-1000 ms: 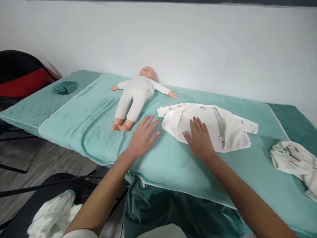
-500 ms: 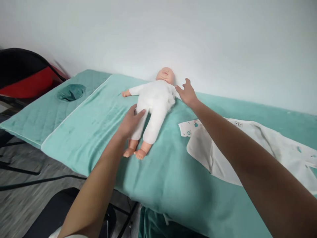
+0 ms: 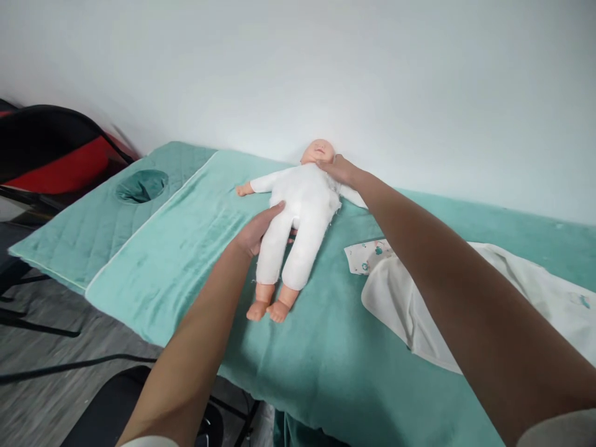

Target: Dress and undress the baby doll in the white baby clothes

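A baby doll (image 3: 305, 192) with a white cloth body and bare plastic head, hands and feet lies face up on a green padded bed (image 3: 186, 242). My left hand (image 3: 263, 230) grips it round the hip and upper thigh; the thumb lies on top and fingertips show between the legs. At the doll's neck is my right hand (image 3: 339, 171), its thumb side against the neck and shoulder, with most fingers hidden behind. To the right a white printed baby garment (image 3: 395, 298) is spread flat, partly covered by my right forearm.
A white wall (image 3: 372, 74) rises behind the bed. The bed's left end has a quilted section with a round face hole (image 3: 142, 186). Black and red chairs (image 3: 60, 161) stand at the far left. A black seat (image 3: 107, 410) is below the front edge.
My left hand has slid under the doll's thigh and closed round it. My right hand has moved from beside the shoulder onto the neck. The view has shifted slightly.
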The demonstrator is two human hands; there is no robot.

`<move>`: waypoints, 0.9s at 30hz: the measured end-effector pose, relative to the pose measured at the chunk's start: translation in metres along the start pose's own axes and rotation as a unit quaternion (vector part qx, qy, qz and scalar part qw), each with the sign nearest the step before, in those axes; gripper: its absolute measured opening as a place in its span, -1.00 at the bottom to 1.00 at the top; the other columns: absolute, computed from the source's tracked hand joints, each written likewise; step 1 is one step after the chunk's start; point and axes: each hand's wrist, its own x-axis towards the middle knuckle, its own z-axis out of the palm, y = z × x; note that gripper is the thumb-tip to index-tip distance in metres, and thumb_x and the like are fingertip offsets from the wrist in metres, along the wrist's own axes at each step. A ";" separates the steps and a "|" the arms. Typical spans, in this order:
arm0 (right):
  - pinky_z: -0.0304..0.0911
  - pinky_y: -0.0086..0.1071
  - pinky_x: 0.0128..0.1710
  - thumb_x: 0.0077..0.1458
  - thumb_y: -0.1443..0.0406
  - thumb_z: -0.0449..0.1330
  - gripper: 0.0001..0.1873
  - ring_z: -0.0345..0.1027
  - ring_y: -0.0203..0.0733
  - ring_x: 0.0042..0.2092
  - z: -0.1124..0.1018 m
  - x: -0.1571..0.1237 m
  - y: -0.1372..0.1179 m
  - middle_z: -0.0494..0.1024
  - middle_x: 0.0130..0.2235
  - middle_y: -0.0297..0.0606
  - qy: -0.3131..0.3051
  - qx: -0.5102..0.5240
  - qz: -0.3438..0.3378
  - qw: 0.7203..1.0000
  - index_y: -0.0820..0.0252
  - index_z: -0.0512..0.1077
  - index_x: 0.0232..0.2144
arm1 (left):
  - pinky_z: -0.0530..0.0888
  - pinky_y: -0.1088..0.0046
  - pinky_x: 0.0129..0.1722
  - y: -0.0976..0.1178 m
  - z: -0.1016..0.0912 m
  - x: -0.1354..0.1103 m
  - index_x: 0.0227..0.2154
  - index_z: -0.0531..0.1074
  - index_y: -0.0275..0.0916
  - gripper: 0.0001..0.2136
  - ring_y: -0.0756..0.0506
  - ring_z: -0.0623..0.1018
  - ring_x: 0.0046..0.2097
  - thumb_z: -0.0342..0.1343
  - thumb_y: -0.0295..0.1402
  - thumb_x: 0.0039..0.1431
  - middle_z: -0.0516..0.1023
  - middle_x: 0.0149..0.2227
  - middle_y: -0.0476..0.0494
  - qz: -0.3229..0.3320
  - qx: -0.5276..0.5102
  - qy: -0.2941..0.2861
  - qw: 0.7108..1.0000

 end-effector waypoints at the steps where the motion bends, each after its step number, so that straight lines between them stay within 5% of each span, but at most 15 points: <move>1: 0.19 0.17 0.26 0.25 0.04 0.20 -0.40 0.31 0.20 0.25 -0.006 -0.004 -0.002 0.44 0.21 0.07 -0.017 0.002 0.009 1.000 0.36 0.36 0.15 | 0.58 -0.04 -0.08 0.001 0.005 -0.004 -0.11 0.52 -0.36 -0.52 -0.32 0.64 -0.13 0.01 0.02 0.31 0.67 -0.28 -0.33 0.005 -0.004 -0.008 1.000; 6: 0.18 0.22 0.25 0.26 -0.05 0.16 -0.32 0.30 0.28 0.25 -0.064 -0.046 -0.001 0.38 0.25 0.14 -0.014 -0.038 0.073 0.997 0.36 0.32 0.18 | 0.61 -0.01 -0.13 0.007 0.059 -0.027 -0.05 0.48 -0.32 -0.55 -0.34 0.65 -0.10 0.06 0.00 0.29 0.69 -0.24 -0.32 0.037 -0.014 -0.043 0.998; 11: 0.25 0.20 0.21 0.19 -0.16 0.16 -0.24 0.32 0.31 0.23 -0.147 -0.116 0.025 0.37 0.26 0.15 0.032 -0.066 0.094 0.993 0.28 0.29 0.19 | 0.63 0.07 -0.20 -0.001 0.147 -0.051 0.06 0.40 -0.32 -0.53 -0.33 0.67 -0.13 0.12 -0.04 0.26 0.69 -0.19 -0.35 0.039 -0.036 -0.119 0.991; 17: 0.36 0.12 0.14 0.13 -0.16 0.21 -0.25 0.40 0.29 0.15 -0.230 -0.208 0.076 0.46 0.19 0.18 0.071 -0.076 0.124 0.987 0.25 0.33 0.15 | 0.64 0.21 -0.30 -0.037 0.251 -0.080 0.24 0.26 -0.20 -0.35 -0.32 0.69 -0.14 0.21 -0.03 0.16 0.64 -0.03 -0.37 0.034 -0.053 -0.212 0.975; 22: 0.32 0.11 0.17 0.13 -0.12 0.23 -0.14 0.37 0.29 0.19 -0.252 -0.260 0.109 0.38 0.25 0.25 0.113 -0.071 0.159 0.978 0.34 0.20 0.26 | 0.65 0.24 -0.33 -0.067 0.305 -0.098 0.22 0.27 -0.13 -0.35 -0.30 0.69 -0.15 0.25 -0.04 0.11 0.60 0.06 -0.38 0.020 -0.070 -0.240 0.968; 27: 0.23 0.09 0.22 0.19 -0.10 0.17 0.05 0.27 0.28 0.28 -0.240 -0.276 0.135 0.20 0.35 0.33 0.127 -0.076 0.222 0.964 0.47 -0.14 0.41 | 0.66 0.20 -0.23 -0.093 0.326 -0.096 0.21 0.30 -0.13 -0.37 -0.32 0.69 -0.11 0.26 -0.06 0.10 0.62 0.03 -0.38 0.007 -0.084 -0.212 0.974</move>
